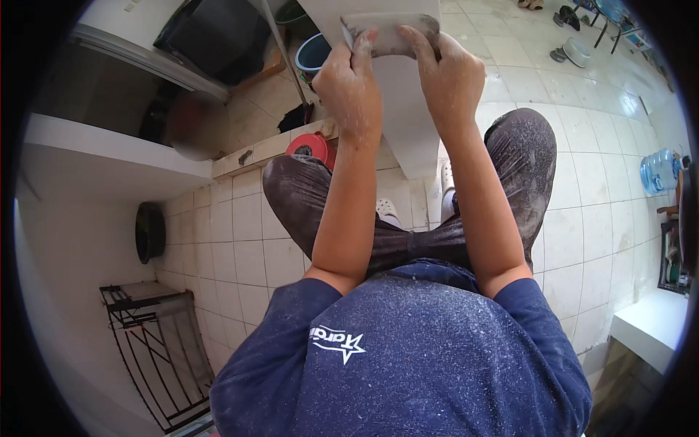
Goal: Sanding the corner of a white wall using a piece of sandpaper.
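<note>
A whitish, dusty sheet or pad [390, 35], perhaps sandpaper, is held by its two ends against a white wall or pillar [409, 109]. My left hand [352, 82] grips its left end, with the thumb on top. Around the right end closes my right hand [448, 71], its thumb also on the near face. Both hands and forearms carry white dust. The fingertips behind the sheet are hidden. What the sheet is made of cannot be told for sure.
A red round container [308, 146] lies beside my left knee. Behind it are a blue-rimmed bucket [312, 54], a long pole [286, 60] and a tiled ledge [262, 147]. A black metal rack [158, 349] stands left; a water jug [657, 171] lies right.
</note>
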The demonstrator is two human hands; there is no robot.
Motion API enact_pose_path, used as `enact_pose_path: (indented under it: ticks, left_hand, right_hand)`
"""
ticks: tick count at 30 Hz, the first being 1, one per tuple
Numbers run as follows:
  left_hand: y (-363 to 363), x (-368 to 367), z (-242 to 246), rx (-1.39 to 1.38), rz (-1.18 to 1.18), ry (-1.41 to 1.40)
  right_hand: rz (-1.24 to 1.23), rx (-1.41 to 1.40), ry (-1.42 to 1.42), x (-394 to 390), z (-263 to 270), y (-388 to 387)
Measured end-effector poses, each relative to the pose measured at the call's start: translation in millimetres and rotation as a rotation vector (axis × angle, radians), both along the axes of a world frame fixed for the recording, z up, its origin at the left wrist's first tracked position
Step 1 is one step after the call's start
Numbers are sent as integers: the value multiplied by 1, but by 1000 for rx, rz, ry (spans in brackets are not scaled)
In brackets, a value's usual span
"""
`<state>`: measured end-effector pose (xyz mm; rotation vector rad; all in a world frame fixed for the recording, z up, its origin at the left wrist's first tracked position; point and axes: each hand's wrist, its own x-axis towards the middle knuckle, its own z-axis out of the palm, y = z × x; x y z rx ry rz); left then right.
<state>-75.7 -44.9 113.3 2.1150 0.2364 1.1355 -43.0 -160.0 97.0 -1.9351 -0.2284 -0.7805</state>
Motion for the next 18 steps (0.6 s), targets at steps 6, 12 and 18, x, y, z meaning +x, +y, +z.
enact_pose_path:
  ticks: [6, 12, 18]
  left_hand:
    - [-4, 18, -95, 175, 189, 63]
    - [-25, 2, -160, -48, 156, 373]
    - [-24, -5, -54, -57, 50, 91]
  right_hand:
    - [28, 43, -19, 16, -60, 4]
    - [-98, -195, 447, 1, -139, -3]
    - [-58, 55, 10, -1, -41, -9]
